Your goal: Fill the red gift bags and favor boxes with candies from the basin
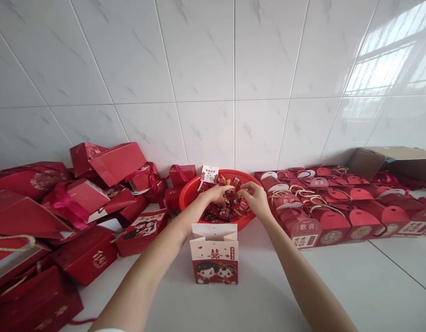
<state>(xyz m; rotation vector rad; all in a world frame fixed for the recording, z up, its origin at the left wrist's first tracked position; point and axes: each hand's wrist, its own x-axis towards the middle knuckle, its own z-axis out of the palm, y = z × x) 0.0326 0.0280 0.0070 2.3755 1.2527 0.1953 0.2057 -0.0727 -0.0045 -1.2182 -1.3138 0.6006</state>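
A red plastic basket (189, 196) stands near the wall, holding many small red-wrapped candies (230, 205). Both hands are at the candies. My left hand (220, 194) reaches over the left part of the pile with its fingers apart. My right hand (253, 196) is at the right part, fingers bent together; whatever they hold is too small to name. In front of the basket, between my forearms, an open-topped white and red paper box (215, 263) with two cartoon faces stands upright. A white printed card (209, 175) leans at the basket's back left.
Red gift boxes (85, 253) lie heaped at the left. Rows of red boxes with rope handles (332, 223) fill the right side. A brown cardboard box (396, 157) sits at the back right. Behind everything rises a tiled wall (206, 129).
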